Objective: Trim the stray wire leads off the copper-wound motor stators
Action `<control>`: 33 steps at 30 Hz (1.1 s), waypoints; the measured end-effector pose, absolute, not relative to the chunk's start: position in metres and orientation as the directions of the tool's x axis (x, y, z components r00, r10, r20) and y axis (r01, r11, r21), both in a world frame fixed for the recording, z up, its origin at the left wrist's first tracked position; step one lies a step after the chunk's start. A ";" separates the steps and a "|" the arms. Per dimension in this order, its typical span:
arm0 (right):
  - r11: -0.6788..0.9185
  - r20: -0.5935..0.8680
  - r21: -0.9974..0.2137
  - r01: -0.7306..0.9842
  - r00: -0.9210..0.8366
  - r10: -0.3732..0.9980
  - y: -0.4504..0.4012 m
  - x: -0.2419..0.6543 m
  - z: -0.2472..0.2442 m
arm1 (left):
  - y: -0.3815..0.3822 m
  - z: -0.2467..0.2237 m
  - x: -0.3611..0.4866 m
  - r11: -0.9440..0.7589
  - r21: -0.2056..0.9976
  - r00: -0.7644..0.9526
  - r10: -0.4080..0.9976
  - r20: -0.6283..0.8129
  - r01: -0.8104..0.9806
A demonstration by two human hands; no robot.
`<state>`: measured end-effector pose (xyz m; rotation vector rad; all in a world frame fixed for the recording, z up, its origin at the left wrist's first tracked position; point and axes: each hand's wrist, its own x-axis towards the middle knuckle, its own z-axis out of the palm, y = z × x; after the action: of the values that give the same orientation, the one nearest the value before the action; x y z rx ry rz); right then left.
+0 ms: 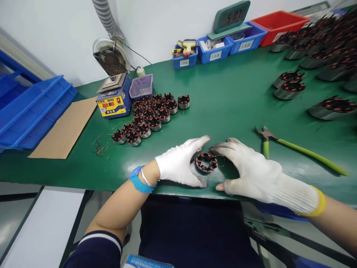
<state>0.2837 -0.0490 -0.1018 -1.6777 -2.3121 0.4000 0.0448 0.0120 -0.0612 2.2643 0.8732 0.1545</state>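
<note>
A round motor stator [206, 163] with copper windings and loose wire ends lies on the green table near its front edge. My left hand [182, 162], in a white glove, curves around its left side with thumb and fingers spread apart. On the other side my right hand [245, 167], also gloved and with a bare thumb tip, is open, its fingertips near the stator's edge. Whether either hand touches the stator is hard to tell. Cutting pliers [301, 149] with green handles lie just beyond the right hand, jaws pointing left.
Several stators [149, 115] stand grouped at left, beside wire scraps [100, 147]. Behind them are a solder pot [114, 98] and a purple tray [141, 86]. Blue bins [185, 61], a red bin [279, 23] and a clock [232, 16] line the back. More stators [329, 52] crowd the right.
</note>
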 end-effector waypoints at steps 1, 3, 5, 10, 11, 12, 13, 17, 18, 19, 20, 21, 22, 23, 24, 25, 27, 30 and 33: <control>0.272 0.029 -0.374 0.887 -0.282 0.959 -0.050 0.284 -0.097 | 0.012 -0.062 0.046 -0.550 0.638 0.774 0.622 -0.119 0.540; 0.215 -0.031 -0.370 0.904 -0.243 0.969 -0.055 0.286 -0.088 | 0.011 -0.066 0.050 -0.584 0.608 0.785 0.610 -0.109 0.538; 0.181 -0.092 -0.349 0.919 -0.226 0.970 -0.061 0.286 -0.082 | 0.010 -0.071 0.056 -0.591 0.581 0.774 0.623 -0.112 0.560; 0.338 0.012 -0.390 0.856 -0.362 0.932 -0.070 0.273 -0.079 | 0.007 -0.077 0.066 -0.545 0.556 0.701 0.706 -0.100 0.628; 0.363 0.044 -0.404 0.840 -0.378 0.925 -0.069 0.270 -0.080 | 0.007 -0.077 0.067 -0.539 0.552 0.693 0.713 -0.103 0.636; 0.371 0.059 -0.419 0.828 -0.383 0.922 -0.068 0.268 -0.081 | 0.006 -0.077 0.067 -0.535 0.547 0.686 0.720 -0.104 0.644; 0.366 0.055 -0.436 0.822 -0.381 0.923 -0.067 0.267 -0.081 | 0.005 -0.077 0.068 -0.532 0.543 0.680 0.726 -0.104 0.650; 0.228 -0.076 -0.489 0.842 -0.301 0.950 -0.063 0.268 -0.082 | 0.004 -0.077 0.068 -0.530 0.525 0.667 0.738 -0.103 0.666; 0.188 -0.115 -0.504 0.843 -0.282 0.953 -0.062 0.269 -0.082 | 0.004 -0.077 0.069 -0.531 0.522 0.667 0.738 -0.102 0.668; 0.156 -0.153 -0.520 0.840 -0.271 0.950 -0.061 0.271 -0.081 | 0.004 -0.077 0.069 -0.532 0.520 0.667 0.738 -0.101 0.668; 0.134 -0.188 -0.535 0.834 -0.272 0.944 -0.059 0.273 -0.079 | 0.005 -0.077 0.068 -0.533 0.521 0.667 0.738 -0.098 0.666; 0.120 -0.217 -0.542 0.832 -0.277 0.936 -0.058 0.274 -0.078 | 0.005 -0.077 0.068 -0.533 0.525 0.669 0.737 -0.096 0.664; 0.113 -0.235 -0.537 0.836 -0.277 0.932 -0.057 0.275 -0.076 | 0.005 -0.076 0.068 -0.532 0.529 0.669 0.737 -0.095 0.661; 0.108 -0.245 -0.519 0.848 -0.269 0.932 -0.056 0.276 -0.075 | 0.005 -0.076 0.067 -0.529 0.535 0.668 0.738 -0.094 0.659; 0.107 -0.250 -0.493 0.864 -0.258 0.933 -0.056 0.276 -0.074 | 0.004 -0.075 0.066 -0.526 0.544 0.670 0.737 -0.093 0.654; 0.110 -0.248 -0.462 0.880 -0.247 0.937 -0.055 0.275 -0.073 | 0.003 -0.074 0.065 -0.524 0.557 0.672 0.735 -0.088 0.645; 0.133 -0.229 -0.408 0.903 -0.242 0.943 -0.056 0.272 -0.073 | 0.000 -0.073 0.065 -0.509 0.592 0.668 0.741 -0.067 0.624; 0.177 -0.173 -0.354 0.918 -0.250 0.953 -0.058 0.266 -0.076 | -0.006 -0.074 0.070 -0.438 0.637 0.594 0.803 -0.039 0.634; 0.195 -0.116 -0.337 0.921 -0.246 0.962 -0.060 0.264 -0.079 | -0.011 -0.077 0.077 -0.397 0.626 0.533 0.845 -0.037 0.672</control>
<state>0.2640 -0.0603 -0.0793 -1.8493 -2.3323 0.5174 0.0766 -0.0109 -0.0774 2.1856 1.2236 0.3849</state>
